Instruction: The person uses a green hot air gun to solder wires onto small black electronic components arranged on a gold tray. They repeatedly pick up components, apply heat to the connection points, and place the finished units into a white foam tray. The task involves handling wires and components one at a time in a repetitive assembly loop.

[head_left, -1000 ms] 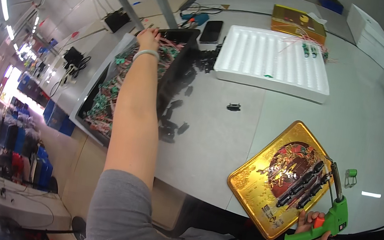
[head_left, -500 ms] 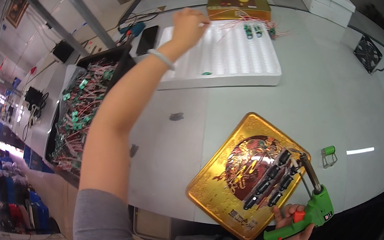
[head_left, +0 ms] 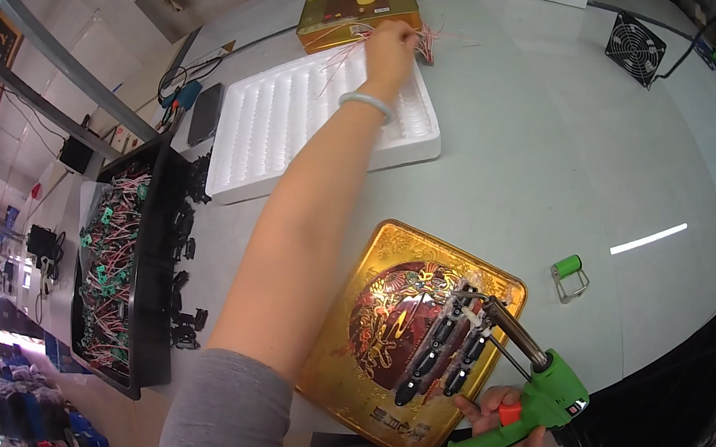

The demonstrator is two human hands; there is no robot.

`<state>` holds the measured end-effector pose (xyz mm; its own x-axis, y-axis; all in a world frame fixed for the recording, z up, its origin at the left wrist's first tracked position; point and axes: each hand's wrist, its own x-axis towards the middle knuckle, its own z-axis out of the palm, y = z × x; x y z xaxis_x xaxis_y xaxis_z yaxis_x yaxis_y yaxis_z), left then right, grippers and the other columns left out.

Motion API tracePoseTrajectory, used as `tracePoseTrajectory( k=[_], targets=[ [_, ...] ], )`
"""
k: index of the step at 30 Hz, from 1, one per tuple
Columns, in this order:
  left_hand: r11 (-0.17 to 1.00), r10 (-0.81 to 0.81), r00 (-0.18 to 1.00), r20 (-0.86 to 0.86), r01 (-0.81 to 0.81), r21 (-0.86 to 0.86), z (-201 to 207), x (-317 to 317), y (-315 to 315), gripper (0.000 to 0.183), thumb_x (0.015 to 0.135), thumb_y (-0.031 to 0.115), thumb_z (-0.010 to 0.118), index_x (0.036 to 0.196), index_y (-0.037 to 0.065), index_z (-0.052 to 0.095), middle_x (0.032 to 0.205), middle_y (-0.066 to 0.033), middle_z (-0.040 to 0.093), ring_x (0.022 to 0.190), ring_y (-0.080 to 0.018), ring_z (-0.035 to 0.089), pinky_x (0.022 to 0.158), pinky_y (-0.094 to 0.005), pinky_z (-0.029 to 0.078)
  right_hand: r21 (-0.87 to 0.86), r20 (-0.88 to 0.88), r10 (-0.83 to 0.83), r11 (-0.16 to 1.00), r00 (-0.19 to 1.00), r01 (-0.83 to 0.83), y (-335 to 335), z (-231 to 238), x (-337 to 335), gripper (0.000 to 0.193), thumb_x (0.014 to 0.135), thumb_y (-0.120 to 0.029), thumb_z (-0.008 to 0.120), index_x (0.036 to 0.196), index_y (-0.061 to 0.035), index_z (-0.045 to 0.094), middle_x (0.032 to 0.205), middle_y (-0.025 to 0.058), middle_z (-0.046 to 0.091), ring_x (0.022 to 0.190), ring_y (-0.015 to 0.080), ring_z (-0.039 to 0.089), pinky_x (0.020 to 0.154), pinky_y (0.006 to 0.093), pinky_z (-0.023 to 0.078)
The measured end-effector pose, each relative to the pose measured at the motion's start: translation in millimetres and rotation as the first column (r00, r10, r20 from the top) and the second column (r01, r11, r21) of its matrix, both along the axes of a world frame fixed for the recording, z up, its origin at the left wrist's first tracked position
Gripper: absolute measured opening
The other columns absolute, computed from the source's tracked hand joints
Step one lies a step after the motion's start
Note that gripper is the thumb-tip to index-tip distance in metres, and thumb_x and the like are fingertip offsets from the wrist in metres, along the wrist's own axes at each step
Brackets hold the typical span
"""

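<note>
Over the far edge of the white foam tray [head_left: 249, 141], toward its right corner, I see my left grip [head_left: 389, 58] among thin red and white wires [head_left: 426, 46]. From this angle I can't make out whether the fingertips pinch anything. Just beyond sits a gold box [head_left: 345, 11]. My right grip [head_left: 516, 440] is wrapped around a green soldering gun [head_left: 558, 391], a finger by its red trigger [head_left: 510, 413]. The metal nozzle [head_left: 517, 331] slants over the gold tin lid [head_left: 331, 364], close to the far ends of two rows of black parts [head_left: 429, 356] lying on it. Right of the lid on the bench [head_left: 528, 157] I have a green spool [head_left: 567, 266], and farther off a black fan [head_left: 634, 50]. At left a black bin [head_left: 160, 304] holds green circuit boards [head_left: 112, 269] with tangled leads. Small black pieces [head_left: 188, 328] lie strewn along its right side, and a dark phone [head_left: 206, 111] rests just left of the tray.
</note>
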<state>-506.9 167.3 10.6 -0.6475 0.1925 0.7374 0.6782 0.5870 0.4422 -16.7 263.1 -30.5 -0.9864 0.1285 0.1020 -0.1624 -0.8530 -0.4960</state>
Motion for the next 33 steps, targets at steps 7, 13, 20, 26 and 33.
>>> tracePoseTrajectory(
  k=[7,13,20,26,33],
  targets=[
    [0.386,-0.284,0.959,-0.015,0.129,0.913,51.3,30.4,-39.6,0.011,0.084,0.006,0.044,0.094,0.002,0.040,0.080,-0.0077,0.049,0.065,-0.0155,0.056,0.060,-0.0257,0.049,0.007,0.075,-0.081,0.997,0.994,0.081,-5.2,2.5,1.5,0.048,0.080,-0.047,0.041,0.101,-0.0040,0.042,0.089,0.0092,0.044,0.084,0.0176,0.045,0.086,0.0533,0.036],
    [0.409,-0.489,0.870,-0.058,0.288,0.866,121.7,87.4,-99.8,0.015,0.084,0.005,0.044,0.097,-0.003,0.044,0.083,-0.0089,0.052,0.067,-0.0165,0.056,0.064,-0.0273,0.050,0.008,0.025,-0.095,0.995,0.995,0.095,-6.3,3.5,0.3,0.046,0.081,-0.045,0.040,0.102,-0.0041,0.042,0.090,0.0078,0.045,0.085,0.0166,0.045,0.086,0.0525,0.036],
    [0.616,-0.592,0.782,0.194,0.283,0.735,157.9,234.6,-159.2,0.014,0.085,0.009,0.046,0.096,0.000,0.047,0.089,-0.0083,0.054,0.073,-0.0131,0.051,0.069,-0.0265,0.044,-0.002,-0.061,-0.073,0.997,0.995,0.073,-1.5,2.4,2.5,0.050,0.079,-0.041,0.046,0.107,0.0006,0.039,0.096,0.0107,0.044,0.082,0.0164,0.046,0.070,0.0379,0.050],
    [0.676,-0.612,0.751,0.249,0.334,0.656,136.8,360.9,-187.8,0.012,0.084,0.004,0.043,0.096,0.002,0.044,0.105,-0.0165,0.048,0.073,-0.0120,0.047,0.066,-0.0236,0.040,-0.041,-0.131,-0.104,0.994,0.986,0.099,8.7,12.6,27.9,0.047,0.082,-0.035,0.045,0.107,0.0044,0.036,0.098,0.0150,0.039,0.072,0.0160,0.043,0.057,0.0278,0.049],
    [0.727,-0.562,0.812,0.157,0.395,0.561,94.5,448.4,-188.6,0.014,0.081,-0.002,0.043,0.094,0.001,0.038,0.085,-0.0133,0.048,0.069,-0.0140,0.047,0.064,-0.0249,0.041,-0.059,-0.252,-0.075,0.996,0.965,0.063,11.6,35.1,48.3,0.045,0.080,-0.031,0.051,0.103,0.0040,0.035,0.094,0.0131,0.037,0.070,0.0148,0.041,0.053,0.0246,0.049]
  ],
)
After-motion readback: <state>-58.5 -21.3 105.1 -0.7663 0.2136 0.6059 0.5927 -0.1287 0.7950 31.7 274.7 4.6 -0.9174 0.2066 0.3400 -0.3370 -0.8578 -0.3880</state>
